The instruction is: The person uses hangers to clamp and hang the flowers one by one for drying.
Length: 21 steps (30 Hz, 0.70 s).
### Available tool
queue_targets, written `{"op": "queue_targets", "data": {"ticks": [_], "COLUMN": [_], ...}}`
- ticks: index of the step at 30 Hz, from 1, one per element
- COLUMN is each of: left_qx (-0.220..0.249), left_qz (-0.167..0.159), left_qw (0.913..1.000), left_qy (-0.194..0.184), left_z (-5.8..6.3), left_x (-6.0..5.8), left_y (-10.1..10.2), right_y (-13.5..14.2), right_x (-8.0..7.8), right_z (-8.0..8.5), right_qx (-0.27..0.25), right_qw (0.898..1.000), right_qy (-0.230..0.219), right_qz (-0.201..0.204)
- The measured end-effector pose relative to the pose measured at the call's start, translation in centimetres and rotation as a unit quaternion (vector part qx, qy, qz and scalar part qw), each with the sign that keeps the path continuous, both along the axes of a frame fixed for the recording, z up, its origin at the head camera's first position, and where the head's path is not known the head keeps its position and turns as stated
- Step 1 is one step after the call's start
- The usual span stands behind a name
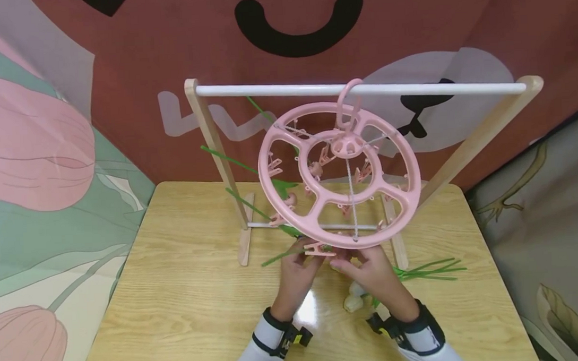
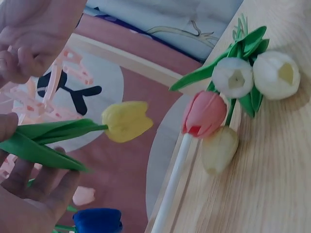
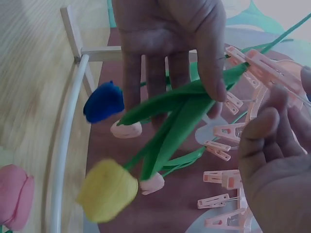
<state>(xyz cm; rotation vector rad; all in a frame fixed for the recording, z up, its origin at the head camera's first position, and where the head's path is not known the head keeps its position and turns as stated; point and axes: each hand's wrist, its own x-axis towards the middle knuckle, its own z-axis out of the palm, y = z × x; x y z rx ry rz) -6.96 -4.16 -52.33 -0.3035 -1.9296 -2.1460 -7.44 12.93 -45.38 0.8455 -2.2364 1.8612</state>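
Observation:
In the head view, both hands work at the near edge of a pink round clip hanger (image 1: 314, 222). My left hand (image 1: 294, 273) holds an artificial yellow tulip (image 3: 108, 190) by its green leaves (image 3: 184, 114), thumb in front and fingers behind. The flower's stem passes by the jaws of a pink clothespin (image 3: 272, 73). My right hand (image 3: 279, 179) has curled fingers at that clothespin's handle end and appears to pinch it. A blue tulip (image 3: 103, 102) and pale pink tulips (image 3: 127, 129) hang behind the left hand in the right wrist view.
A wooden stand with a white top rail (image 1: 286, 90) carries the hanger; its lower white bar (image 3: 68, 141) runs near the table (image 1: 178, 290). Several loose tulips, white (image 2: 277, 75) and pink (image 2: 206, 112), lie beside the right forearm. More pink clothespins (image 3: 221, 201) dangle around the hanger.

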Motion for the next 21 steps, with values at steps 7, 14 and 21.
{"op": "queue_targets", "data": {"ticks": [7, 14, 21], "left_qx": [0.019, 0.024, 0.029], "left_qz": [0.028, 0.048, 0.047], "left_qw": [0.9994, 0.9985, 0.9984], "left_qy": [0.003, -0.002, -0.013], "left_z": [-0.3, -0.3, -0.2], "left_x": [-0.4, -0.5, -0.5], "left_y": [-1.1, -2.1, -2.8], "right_y": [0.8, 3.3, 6.8], "right_x": [0.6, 1.1, -1.1], "right_z": [-0.6, -1.4, -0.2], "right_qx": [0.028, 0.027, 0.100], "right_qw": [0.999, 0.997, 0.916], "right_qy": [-0.021, 0.055, 0.280], "right_qz": [0.026, -0.054, -0.271]}}
